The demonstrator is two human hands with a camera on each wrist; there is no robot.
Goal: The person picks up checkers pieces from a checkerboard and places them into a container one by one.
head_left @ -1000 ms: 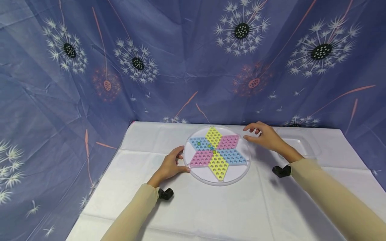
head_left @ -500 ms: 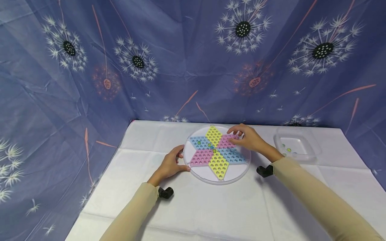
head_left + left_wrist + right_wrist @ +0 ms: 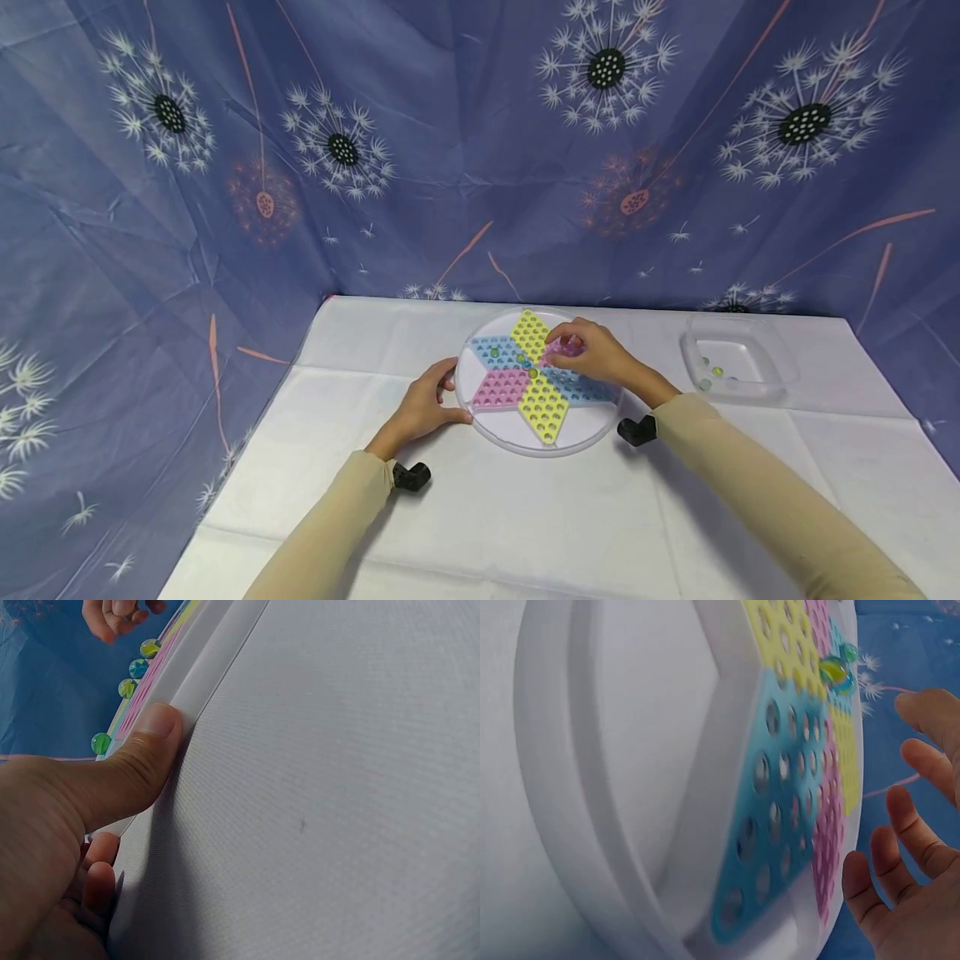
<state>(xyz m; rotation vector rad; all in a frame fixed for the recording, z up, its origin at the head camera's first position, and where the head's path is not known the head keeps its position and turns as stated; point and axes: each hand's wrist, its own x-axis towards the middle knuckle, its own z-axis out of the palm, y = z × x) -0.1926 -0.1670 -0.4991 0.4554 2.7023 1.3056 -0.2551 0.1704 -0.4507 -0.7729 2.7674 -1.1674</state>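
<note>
A round white Chinese checkers board [image 3: 585, 427] with a pink, yellow and blue star lies on the table. My left hand [image 3: 426, 408] grips its left rim; in the left wrist view the thumb [image 3: 146, 761] presses on the edge and the other fingers are partly hidden. Over the pink point at the board's right hovers my right hand [image 3: 596, 352], fingers bent. No marble is visible between its fingers [image 3: 911, 825]. Close by, yellow-green marbles [image 3: 833, 670] and a blue one cluster around the star's centre. A green marble [image 3: 101, 743] sits apart, on the left blue point.
A clear plastic tray [image 3: 780, 379] with several marbles [image 3: 717, 372] stands to the right of the board. White cloth [image 3: 525, 517] covers the table. Behind it hangs a blue dandelion-print curtain [image 3: 465, 125].
My right hand has moved left from beside the tray to above the pink point near the board's centre. The left hand has kept its place on the rim.
</note>
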